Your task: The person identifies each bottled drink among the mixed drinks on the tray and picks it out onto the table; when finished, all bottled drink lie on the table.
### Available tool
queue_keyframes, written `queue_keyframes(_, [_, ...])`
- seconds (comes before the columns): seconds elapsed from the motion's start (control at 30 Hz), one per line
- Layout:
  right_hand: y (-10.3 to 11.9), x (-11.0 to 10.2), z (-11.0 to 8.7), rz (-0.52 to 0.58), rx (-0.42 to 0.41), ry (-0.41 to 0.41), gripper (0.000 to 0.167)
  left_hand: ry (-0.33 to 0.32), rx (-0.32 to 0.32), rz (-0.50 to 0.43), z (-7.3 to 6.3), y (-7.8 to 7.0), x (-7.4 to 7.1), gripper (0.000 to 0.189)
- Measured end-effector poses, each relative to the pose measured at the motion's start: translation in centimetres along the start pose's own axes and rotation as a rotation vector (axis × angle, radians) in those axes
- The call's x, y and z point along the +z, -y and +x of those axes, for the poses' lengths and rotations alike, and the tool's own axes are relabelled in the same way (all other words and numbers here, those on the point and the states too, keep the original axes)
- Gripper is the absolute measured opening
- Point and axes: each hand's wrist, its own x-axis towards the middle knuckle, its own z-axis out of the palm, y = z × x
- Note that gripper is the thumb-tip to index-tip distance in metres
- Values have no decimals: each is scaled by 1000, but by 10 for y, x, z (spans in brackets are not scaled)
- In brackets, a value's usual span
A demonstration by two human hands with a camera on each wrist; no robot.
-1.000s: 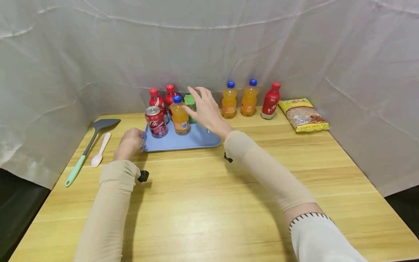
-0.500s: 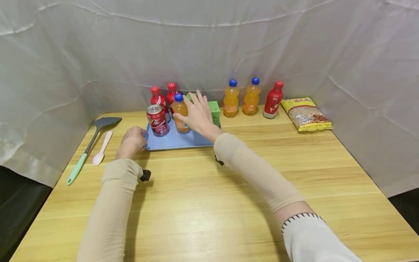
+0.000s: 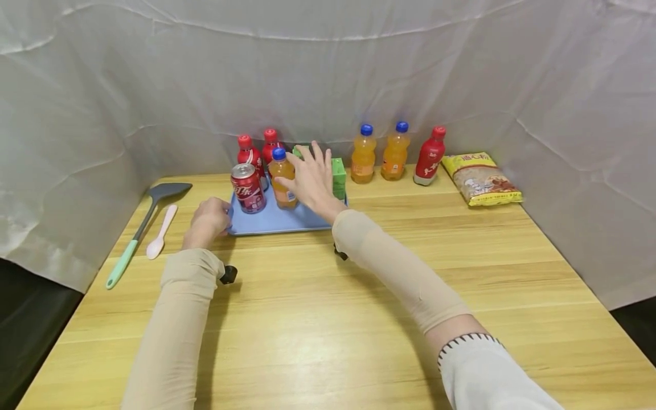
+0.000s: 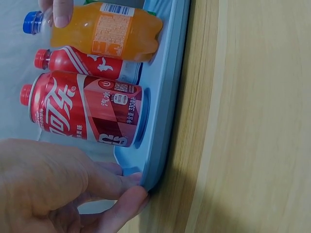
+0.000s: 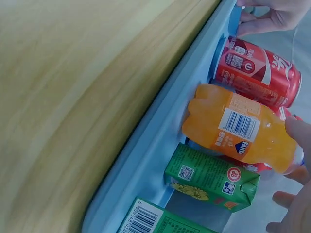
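My left hand pinches the near left corner of a blue tray between thumb and fingers. On the tray, a red soda can stands nearest that hand. Beside it is an orange soda bottle with a blue cap. My right hand has its thumb on the front of this bottle's shoulder and its index finger behind the neck; the other fingers spread out. Two red-capped bottles stand behind the can, partly hidden. Green drink cartons stand at the tray's right, partly covered by the right hand in the head view.
Right of the tray stand two orange soda bottles, a red bottle and a yellow food packet. At the left lie a spatula with a mint handle and a pink spoon. A grey curtain encloses the table.
My right hand has moved left and closed in on the orange soda bottle, uncovering a green carton at the tray's right. The bottle has shifted slightly towards the can. My left hand stays at the tray corner.
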Motion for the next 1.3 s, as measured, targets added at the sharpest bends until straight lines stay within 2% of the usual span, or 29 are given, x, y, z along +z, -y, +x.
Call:
queue_keyframes(0.27, [4,-3,-6,100,-27,-63,72,15,-11,-11,1,1,0,57])
queue_keyframes(0.53, [8,-24,-16,236,-39,-103,71,14,-17,-33,5,1,1,57])
queue_keyframes(0.67, [9,-34,-22,354,-41,-128,70,15,-13,-33,6,2,1,58])
queue_keyframes(0.8, [11,-45,-27,464,-26,-140,69,11,-2,7,6,3,1,58])
queue_keyframes(0.97, [9,-65,-34,532,-53,-180,68,5,12,66,4,1,1,59])
queue_keyframes(1.13, [0,-84,-41,591,-69,-177,69,16,9,60,5,1,2,61])
queue_keyframes(1.3, [-13,-103,-46,652,-68,-174,70,3,28,98,6,2,3,59])
